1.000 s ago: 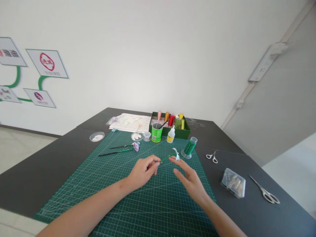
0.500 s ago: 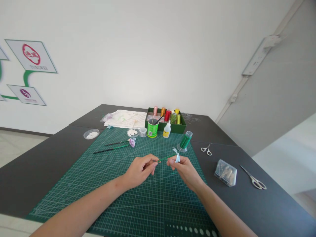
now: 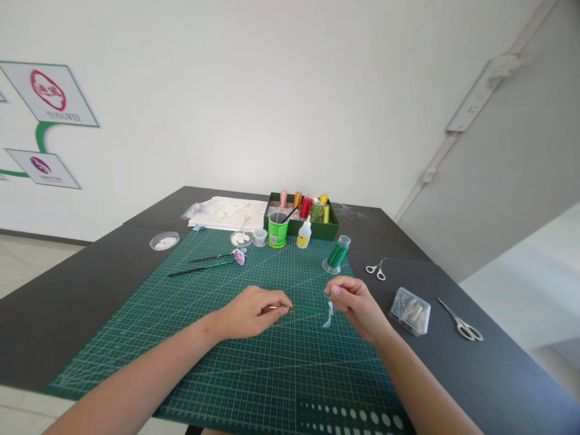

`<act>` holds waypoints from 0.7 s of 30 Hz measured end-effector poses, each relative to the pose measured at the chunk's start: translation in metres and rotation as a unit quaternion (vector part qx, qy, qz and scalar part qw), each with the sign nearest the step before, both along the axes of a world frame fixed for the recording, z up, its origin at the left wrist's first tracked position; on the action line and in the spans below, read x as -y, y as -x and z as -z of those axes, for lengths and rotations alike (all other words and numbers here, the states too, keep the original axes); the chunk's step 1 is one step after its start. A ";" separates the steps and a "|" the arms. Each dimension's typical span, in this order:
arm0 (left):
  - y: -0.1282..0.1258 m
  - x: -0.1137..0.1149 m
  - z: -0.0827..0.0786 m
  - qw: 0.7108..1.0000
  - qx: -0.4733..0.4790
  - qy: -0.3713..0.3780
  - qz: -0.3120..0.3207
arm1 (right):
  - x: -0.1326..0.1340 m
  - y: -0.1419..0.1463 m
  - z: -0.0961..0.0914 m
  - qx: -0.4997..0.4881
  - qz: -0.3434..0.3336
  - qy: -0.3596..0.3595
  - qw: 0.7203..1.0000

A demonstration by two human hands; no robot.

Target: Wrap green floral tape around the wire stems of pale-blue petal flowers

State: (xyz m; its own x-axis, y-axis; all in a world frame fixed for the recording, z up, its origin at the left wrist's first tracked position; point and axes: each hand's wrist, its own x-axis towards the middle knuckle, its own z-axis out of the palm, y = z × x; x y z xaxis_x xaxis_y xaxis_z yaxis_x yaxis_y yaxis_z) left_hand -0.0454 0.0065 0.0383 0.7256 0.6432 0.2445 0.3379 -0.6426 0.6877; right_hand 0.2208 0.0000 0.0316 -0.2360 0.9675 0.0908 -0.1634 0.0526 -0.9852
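Both hands hold a thin green wrapped wire stem (image 3: 308, 310) level above the green cutting mat (image 3: 254, 362). My left hand (image 3: 251, 311) pinches its left end, fingers closed. My right hand (image 3: 356, 302) pinches the right end, where a small pale blue petal (image 3: 329, 314) hangs down. A finished stem with a purple flower (image 3: 239, 257) lies on the mat at the far left beside another dark stem (image 3: 208, 258).
A green spool of thread (image 3: 338, 254) stands just beyond my right hand. Farther back sit a green cup (image 3: 277, 229), a glue bottle (image 3: 303, 233) and a green box of spools (image 3: 302, 211). Small scissors (image 3: 376, 270), a clear box (image 3: 410, 310) and larger scissors (image 3: 460, 320) lie at the right.
My right hand closed onto the stem's right end beside the petal. Both hands then lowered the stem toward me until it lay level.
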 end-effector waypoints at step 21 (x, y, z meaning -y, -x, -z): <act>0.010 -0.027 0.000 0.909 0.309 0.252 -0.122 | -0.023 -0.044 0.007 0.346 0.046 -0.085 0.933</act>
